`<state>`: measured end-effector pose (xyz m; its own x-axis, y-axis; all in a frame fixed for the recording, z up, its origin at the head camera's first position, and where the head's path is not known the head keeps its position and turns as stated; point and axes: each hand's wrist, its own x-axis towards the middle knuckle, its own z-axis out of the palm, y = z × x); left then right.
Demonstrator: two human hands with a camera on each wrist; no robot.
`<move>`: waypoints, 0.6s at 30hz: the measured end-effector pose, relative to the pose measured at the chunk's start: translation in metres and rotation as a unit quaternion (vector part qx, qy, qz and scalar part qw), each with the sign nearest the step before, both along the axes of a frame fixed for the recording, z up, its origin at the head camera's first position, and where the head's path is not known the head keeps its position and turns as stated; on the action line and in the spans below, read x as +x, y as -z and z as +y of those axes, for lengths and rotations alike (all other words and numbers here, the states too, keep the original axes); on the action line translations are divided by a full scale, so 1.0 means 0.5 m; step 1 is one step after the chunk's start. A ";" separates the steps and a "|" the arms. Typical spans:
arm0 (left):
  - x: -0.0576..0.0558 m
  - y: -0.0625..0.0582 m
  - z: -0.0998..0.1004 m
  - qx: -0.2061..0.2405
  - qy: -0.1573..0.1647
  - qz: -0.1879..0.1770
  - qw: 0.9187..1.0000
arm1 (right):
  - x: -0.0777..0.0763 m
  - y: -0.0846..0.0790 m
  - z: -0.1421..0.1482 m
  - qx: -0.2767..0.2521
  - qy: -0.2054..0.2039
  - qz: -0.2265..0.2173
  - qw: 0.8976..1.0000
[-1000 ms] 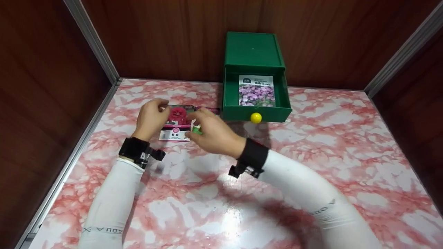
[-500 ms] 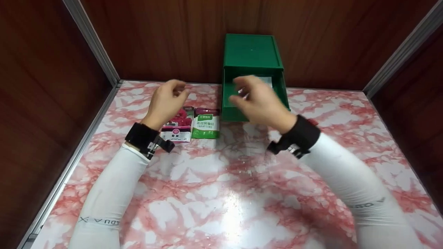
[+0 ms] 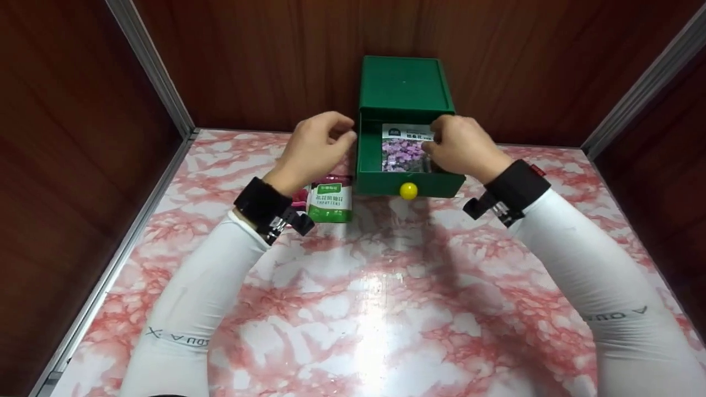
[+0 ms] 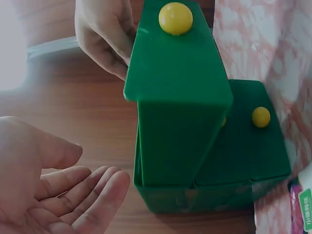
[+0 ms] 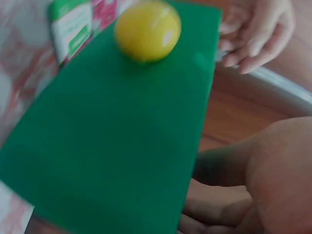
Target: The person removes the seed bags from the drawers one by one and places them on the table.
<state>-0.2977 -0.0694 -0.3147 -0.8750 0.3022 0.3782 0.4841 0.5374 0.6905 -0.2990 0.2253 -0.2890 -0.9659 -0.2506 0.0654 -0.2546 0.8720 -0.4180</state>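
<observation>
In the head view, a seed packet with purple flowers lies in the pulled-out green drawer. My right hand reaches over the drawer's right side, thumb and forefinger apart at the packet's right edge. The drawer front hides its fingertips in the right wrist view. Left of the drawer, my left hand hovers, relaxed and holding nothing. Below it on the table lies a green and white seed packet. A red-flower packet beside that one is mostly covered by my left wrist.
The green drawer box stands against the brown back wall. Its open drawer has a yellow knob. More green drawer fronts with yellow knobs show below it in the left wrist view. Metal-edged side walls bound the marbled table.
Both hands have moved right, away from the packets on the table. The right hand has crossed the drawer to its right side; the left hand has come close to its left side.
</observation>
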 end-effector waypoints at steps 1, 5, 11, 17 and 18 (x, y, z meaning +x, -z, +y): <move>0.000 -0.005 0.007 -0.007 0.004 0.001 1.000 | -0.004 -0.001 0.002 0.014 -0.001 -0.001 1.000; -0.001 -0.025 0.040 -0.049 0.026 0.000 0.998 | -0.017 -0.006 0.000 0.070 -0.010 0.001 0.998; -0.011 -0.037 0.096 -0.139 0.048 -0.019 0.989 | -0.035 -0.008 -0.022 0.133 -0.034 0.000 0.991; -0.024 -0.036 0.142 -0.213 0.052 -0.018 0.975 | -0.041 -0.009 -0.035 0.156 -0.033 -0.033 0.987; -0.025 -0.035 0.148 -0.222 0.052 -0.018 0.973 | -0.042 -0.009 -0.037 0.159 -0.035 -0.035 0.986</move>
